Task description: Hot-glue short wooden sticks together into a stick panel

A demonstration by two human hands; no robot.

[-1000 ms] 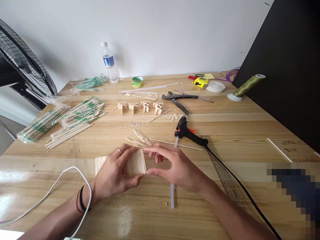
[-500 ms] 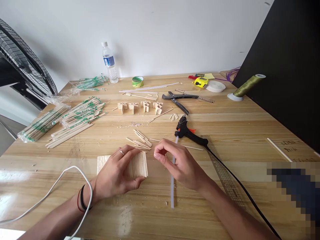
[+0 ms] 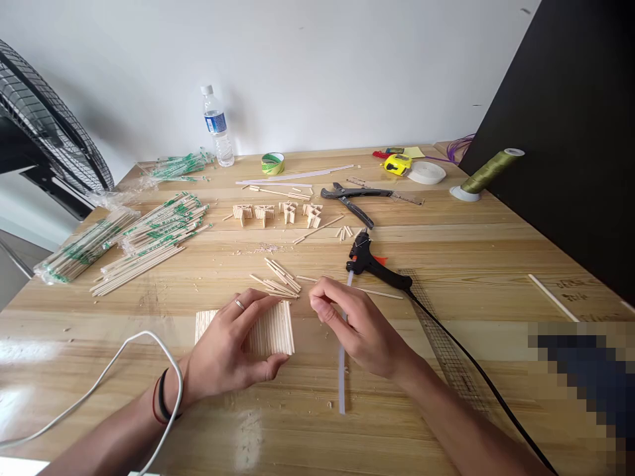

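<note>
The left hand [image 3: 225, 350] grips the stick panel [image 3: 270, 334] on the surface [image 3: 208, 443]: the fingers [image 3: 258, 309] bend over its 12 o'clock edge, the thumb lies along its 6 o'clock edge, and its 3 o'clock end shows bare. Taking the panel as the centre, with 12 toward the wall [image 3: 322, 73], the right hand [image 3: 357, 327] is at 3, apart from it, fingers curled and fingertips pressed to the thumb; I cannot tell whether anything is pinched there.

Loose cut sticks [image 3: 282, 277] lie near at 12, with four upright blocks [image 3: 288, 212] of short sticks beyond. The glue gun [image 3: 364, 254] lies at 2, its glue stick [image 3: 342, 383] running behind the right hand to between 4 and 5. Pliers [image 3: 354, 196] lie farther out at 1, and wrapped sticks [image 3: 163, 221] between 10 and 11. The bottle [image 3: 215, 129] stands between 11 and 12, near the wall.
</note>
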